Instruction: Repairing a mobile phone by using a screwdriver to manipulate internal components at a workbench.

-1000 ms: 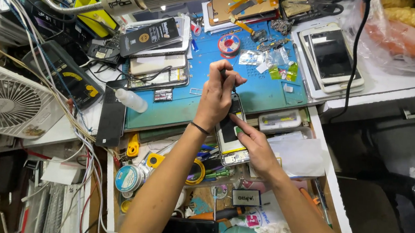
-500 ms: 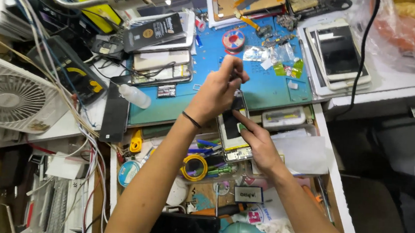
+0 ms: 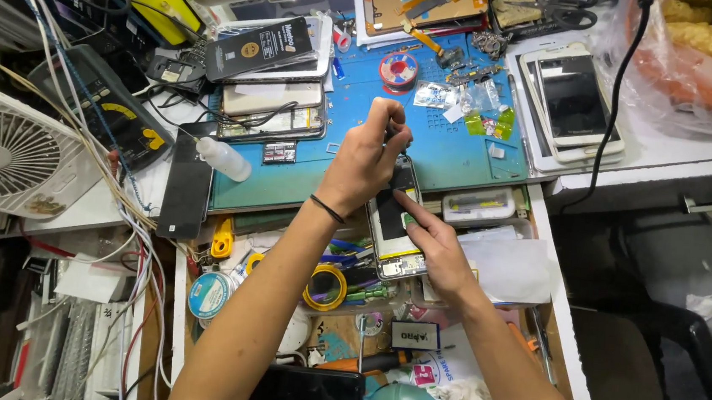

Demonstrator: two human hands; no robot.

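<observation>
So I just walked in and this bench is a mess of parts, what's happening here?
A person is working on an opened phone at the front edge of a blue work mat. The right hand steadies the phone, one finger pressed on its dark inner part. The left hand pinches a thin tool over the phone's top end; its tip is hidden. Other phones lie to the side, and a tape roll sits in the open drawer below.

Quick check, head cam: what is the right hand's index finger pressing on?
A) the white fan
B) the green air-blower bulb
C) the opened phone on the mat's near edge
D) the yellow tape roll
C: the right hand lays its index finger on the opened phone, while the left hand works a thin tool at the phone's top end.
</observation>
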